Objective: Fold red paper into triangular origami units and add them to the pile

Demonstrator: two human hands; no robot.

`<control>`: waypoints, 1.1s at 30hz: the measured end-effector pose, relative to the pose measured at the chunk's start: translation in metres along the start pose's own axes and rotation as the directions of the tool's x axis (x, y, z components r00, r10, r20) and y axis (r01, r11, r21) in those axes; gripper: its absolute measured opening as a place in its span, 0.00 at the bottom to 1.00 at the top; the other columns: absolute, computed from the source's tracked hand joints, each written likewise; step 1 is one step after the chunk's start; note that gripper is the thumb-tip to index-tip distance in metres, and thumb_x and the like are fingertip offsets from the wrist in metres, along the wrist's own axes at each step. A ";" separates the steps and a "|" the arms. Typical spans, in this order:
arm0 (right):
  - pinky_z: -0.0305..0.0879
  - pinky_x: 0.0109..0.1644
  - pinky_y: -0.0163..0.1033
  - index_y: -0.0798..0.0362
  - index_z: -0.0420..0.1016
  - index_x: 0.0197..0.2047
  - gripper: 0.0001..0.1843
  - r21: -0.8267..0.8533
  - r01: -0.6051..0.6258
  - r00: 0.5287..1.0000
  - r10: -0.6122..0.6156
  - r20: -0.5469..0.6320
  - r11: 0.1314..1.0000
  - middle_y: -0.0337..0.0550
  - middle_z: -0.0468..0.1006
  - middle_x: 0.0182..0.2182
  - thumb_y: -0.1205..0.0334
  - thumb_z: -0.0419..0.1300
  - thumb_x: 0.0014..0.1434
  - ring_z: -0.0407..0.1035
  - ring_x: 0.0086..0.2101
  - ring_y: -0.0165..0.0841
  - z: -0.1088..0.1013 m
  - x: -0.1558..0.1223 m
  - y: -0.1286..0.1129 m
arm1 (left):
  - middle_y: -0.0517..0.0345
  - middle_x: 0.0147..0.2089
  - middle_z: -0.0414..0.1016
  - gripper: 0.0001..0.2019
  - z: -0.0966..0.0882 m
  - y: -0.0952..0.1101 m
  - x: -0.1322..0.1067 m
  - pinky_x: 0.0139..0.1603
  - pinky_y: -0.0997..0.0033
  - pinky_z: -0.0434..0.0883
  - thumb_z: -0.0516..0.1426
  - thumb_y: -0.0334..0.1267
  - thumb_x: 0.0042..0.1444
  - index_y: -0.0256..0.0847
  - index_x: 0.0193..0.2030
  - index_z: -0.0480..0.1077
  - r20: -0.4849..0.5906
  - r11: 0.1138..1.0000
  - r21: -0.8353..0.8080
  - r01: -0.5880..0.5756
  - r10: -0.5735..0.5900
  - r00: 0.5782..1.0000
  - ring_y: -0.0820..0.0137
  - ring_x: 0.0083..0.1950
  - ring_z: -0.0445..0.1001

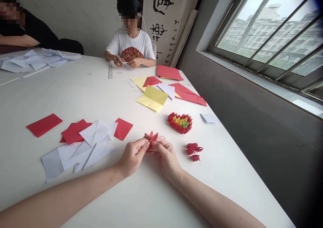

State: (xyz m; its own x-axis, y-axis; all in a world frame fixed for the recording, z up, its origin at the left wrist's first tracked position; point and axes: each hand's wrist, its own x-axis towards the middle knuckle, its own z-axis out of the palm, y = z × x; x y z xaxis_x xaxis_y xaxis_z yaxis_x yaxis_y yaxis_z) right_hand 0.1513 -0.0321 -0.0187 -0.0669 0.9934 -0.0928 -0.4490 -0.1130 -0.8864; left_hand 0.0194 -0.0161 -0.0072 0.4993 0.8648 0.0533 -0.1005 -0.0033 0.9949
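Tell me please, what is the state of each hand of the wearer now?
Left hand: closed, holding the folded red paper.
Right hand: closed, holding the same paper.

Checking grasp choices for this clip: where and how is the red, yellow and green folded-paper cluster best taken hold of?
Probably grip the cluster low at opposite outer sides, from the near side and above, with the right hand, the nearer one, once it frees the red folded paper. Pointed tips crowd the cluster's rim, so a light, broad hold seems safer than pinching one tip.
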 end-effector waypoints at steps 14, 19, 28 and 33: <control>0.70 0.44 0.48 0.50 0.80 0.38 0.11 -0.163 0.033 0.999 -0.029 0.028 0.986 0.44 0.81 0.33 0.57 0.64 0.51 0.74 0.36 0.39 -0.005 0.001 -0.004 | 0.56 0.33 0.75 0.16 -0.008 -0.001 0.003 0.42 0.64 0.74 0.54 0.48 0.55 0.37 0.31 0.72 -0.019 0.987 -0.067 0.143 -0.144 0.989 0.63 0.40 0.74; 0.72 0.42 0.47 0.48 0.79 0.40 0.11 -0.247 0.083 0.994 -0.062 0.091 0.966 0.43 0.81 0.36 0.57 0.62 0.53 0.74 0.37 0.39 -0.010 0.000 -0.006 | 0.56 0.32 0.75 0.16 -0.012 -0.002 0.002 0.41 0.63 0.74 0.53 0.49 0.55 0.37 0.32 0.73 0.019 0.980 -0.088 0.179 -0.178 0.984 0.63 0.39 0.74; 0.68 0.46 0.46 0.46 0.73 0.51 0.22 -0.609 0.451 0.883 -0.228 0.409 0.653 0.45 0.76 0.48 0.73 0.51 0.56 0.71 0.46 0.40 -0.018 0.000 -0.020 | 0.57 0.30 0.69 0.11 -0.013 0.000 0.002 0.44 0.62 0.73 0.53 0.41 0.57 0.36 0.32 0.72 0.065 0.941 -0.238 0.240 -0.231 0.971 0.68 0.38 0.72; 0.68 0.46 0.45 0.47 0.73 0.51 0.20 -0.646 0.425 0.897 -0.198 0.396 0.634 0.45 0.74 0.50 0.71 0.51 0.58 0.70 0.46 0.40 -0.021 0.002 -0.022 | 0.54 0.36 0.73 0.10 -0.013 0.000 0.004 0.49 0.60 0.70 0.53 0.40 0.58 0.36 0.37 0.73 0.143 0.944 -0.255 0.211 -0.179 0.973 0.66 0.42 0.72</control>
State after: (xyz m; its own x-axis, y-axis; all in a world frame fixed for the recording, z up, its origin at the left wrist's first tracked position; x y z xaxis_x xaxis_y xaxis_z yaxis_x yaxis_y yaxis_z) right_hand 0.1800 -0.0276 -0.0086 -0.3235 0.9063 0.2719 0.2625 0.3620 -0.8944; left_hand 0.0100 -0.0055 -0.0079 0.6271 0.7705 -0.1140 -0.2091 0.3075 0.9283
